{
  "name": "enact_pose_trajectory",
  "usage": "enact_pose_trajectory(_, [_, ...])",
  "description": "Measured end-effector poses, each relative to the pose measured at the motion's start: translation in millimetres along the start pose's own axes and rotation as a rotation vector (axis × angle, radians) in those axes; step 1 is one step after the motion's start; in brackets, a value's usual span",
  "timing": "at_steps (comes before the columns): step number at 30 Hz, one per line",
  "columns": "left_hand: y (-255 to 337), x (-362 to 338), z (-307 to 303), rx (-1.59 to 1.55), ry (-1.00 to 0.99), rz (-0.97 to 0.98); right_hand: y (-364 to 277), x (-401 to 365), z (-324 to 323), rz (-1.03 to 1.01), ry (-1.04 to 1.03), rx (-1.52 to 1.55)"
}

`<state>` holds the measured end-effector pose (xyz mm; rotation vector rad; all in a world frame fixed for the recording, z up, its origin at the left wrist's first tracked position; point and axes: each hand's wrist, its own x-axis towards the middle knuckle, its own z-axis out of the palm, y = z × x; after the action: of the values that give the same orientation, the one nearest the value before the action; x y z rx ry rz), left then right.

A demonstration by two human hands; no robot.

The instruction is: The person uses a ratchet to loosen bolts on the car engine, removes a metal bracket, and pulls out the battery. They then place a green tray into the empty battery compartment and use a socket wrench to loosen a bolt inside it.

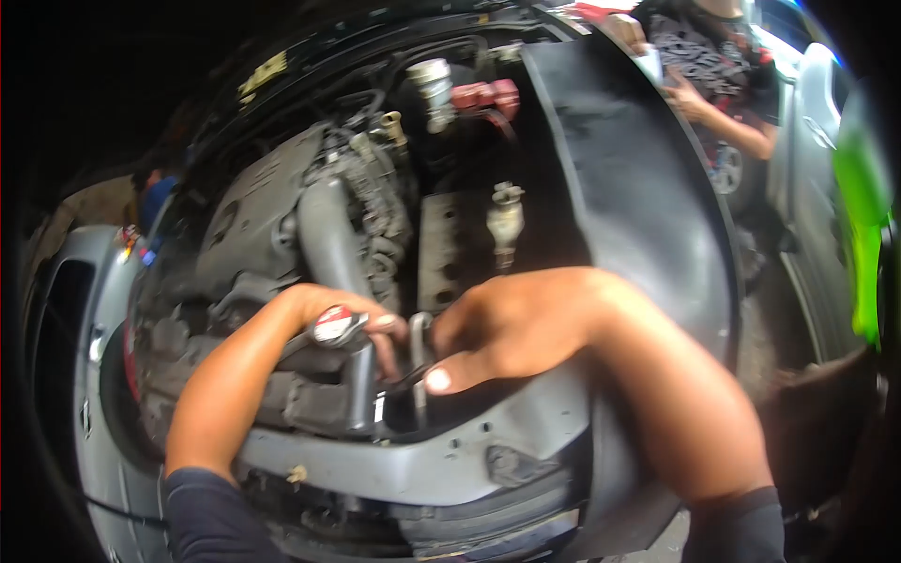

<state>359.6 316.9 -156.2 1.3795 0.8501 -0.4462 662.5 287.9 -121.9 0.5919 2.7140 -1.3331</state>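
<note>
My left hand (361,319) reaches down into the front of a car's engine bay, beside a radiator cap (334,325) with a red and white label. Its visible fingers are stretched downward and apart, behind a grey pipe (360,389); some fingertips are hidden. Facing it, my right hand (526,324) is closed, its thumb pressed toward a small dark piece (413,377) that I cannot make out. A pale metal loop or bracket (421,333) stands between the two hands. Blur covers the fine detail there.
A grey front crossmember (375,469) runs below my hands. The engine cover (258,202) and a thick intake hose (328,230) lie beyond. A black fender cover (624,141) drapes the right side. Another person (718,84) stands at the upper right, near a car door (812,216).
</note>
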Motion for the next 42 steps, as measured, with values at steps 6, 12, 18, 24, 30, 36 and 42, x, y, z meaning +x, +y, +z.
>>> enact_pose_trajectory(6, [-11, -2, -3, -0.068, 0.139, 0.033, -15, -6, -4, -0.158, -0.052, 0.287])
enact_pose_trajectory(12, [4, -1, 5, -0.063, 0.03, 0.087, 0, 10, 11, -0.043, -0.03, -0.145])
enact_pose_trajectory(18, [-9, -3, 2, -0.193, 0.078, -0.011, -16, -8, 4, -0.189, -0.012, 0.307])
enact_pose_trajectory(24, [-5, 3, -3, 0.15, -0.013, 0.09, -11, -7, 4, -0.051, -0.04, -0.024])
enact_pose_trajectory(30, [-15, 6, -7, 0.008, 0.035, 0.049, -2, 5, 10, -0.104, 0.015, 0.132])
enact_pose_trajectory(36, [-17, 5, -6, -0.054, 0.055, -0.002, -14, -5, -6, -0.049, -0.189, 0.139])
enact_pose_trajectory(42, [-13, 7, -6, 0.029, 0.006, 0.05, -11, -2, 1, -0.003, -0.101, 0.268])
